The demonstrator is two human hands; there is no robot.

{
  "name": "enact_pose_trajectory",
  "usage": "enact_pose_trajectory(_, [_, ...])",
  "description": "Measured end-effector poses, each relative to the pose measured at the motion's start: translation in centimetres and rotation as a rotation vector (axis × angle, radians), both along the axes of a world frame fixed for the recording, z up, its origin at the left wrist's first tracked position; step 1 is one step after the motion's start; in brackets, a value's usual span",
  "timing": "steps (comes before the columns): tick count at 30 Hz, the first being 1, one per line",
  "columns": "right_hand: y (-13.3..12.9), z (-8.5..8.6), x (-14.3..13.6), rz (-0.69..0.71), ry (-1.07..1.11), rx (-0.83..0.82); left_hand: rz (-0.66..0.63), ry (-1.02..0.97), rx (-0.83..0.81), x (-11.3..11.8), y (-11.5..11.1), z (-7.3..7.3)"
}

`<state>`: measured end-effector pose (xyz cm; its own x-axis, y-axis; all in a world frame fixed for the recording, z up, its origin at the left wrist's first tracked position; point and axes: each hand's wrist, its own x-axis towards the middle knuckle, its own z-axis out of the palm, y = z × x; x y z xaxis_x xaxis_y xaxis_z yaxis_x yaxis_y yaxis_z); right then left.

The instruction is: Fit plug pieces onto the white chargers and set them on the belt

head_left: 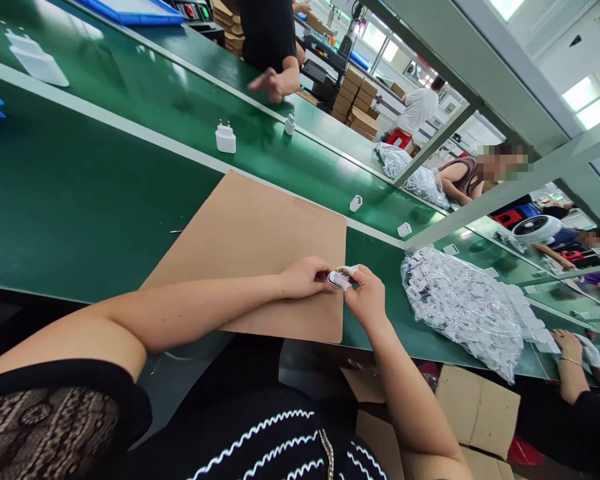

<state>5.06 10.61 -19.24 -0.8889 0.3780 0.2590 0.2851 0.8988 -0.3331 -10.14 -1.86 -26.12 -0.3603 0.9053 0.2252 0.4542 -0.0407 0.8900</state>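
Observation:
Over the right side of a brown cardboard sheet [280, 227], my two hands meet around a small white charger housing [340, 281]. A dark end of it faces my left hand [307, 277], whose fingertips pinch it from the left. My right hand [367, 297] grips it from the other side, with white coverings on some fingertips. The fingers hide part of the housing. To the right, a clear plastic bag [460, 307] full of small white parts lies on the green bench.
White plug chargers [225, 138] stand along the green conveyor belt [170, 107] beyond a pale rail [105, 119]. A metal frame post [490, 193] slants across the right. Co-workers sit nearby; one hand [273, 85] reaches over the far side. Cardboard boxes [477, 407] lie below the bench.

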Motion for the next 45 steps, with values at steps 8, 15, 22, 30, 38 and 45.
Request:
enact_pose_trajectory(8, [-0.4,-0.6,0.8,0.041,0.077,0.052,-0.010,-0.027,-0.002,0.0,0.0,-0.1])
enact_pose_trajectory(15, [-0.1,0.1,-0.1,0.067,-0.080,0.155,-0.002,0.028,0.011,0.0,-0.2,0.1])
enact_pose_trajectory(22, [-0.3,-0.2,0.1,-0.025,-0.118,0.107,0.018,-0.053,-0.014,0.4,-0.1,0.0])
enact_pose_trajectory(30, [-1.4,-1.4,0.6,-0.157,0.062,-0.069,0.047,-0.066,-0.049,0.8,-0.3,-0.2])
enact_pose_trajectory(38, [-2.7,-4.6,1.1,-0.272,0.402,-0.378,-0.010,0.061,0.056,1.0,-0.3,-1.2])
enact_pose_trajectory(45, [-3.5,-6.7,0.7,-0.322,0.592,-0.451,-0.115,0.099,0.102,0.1,0.3,-1.3])
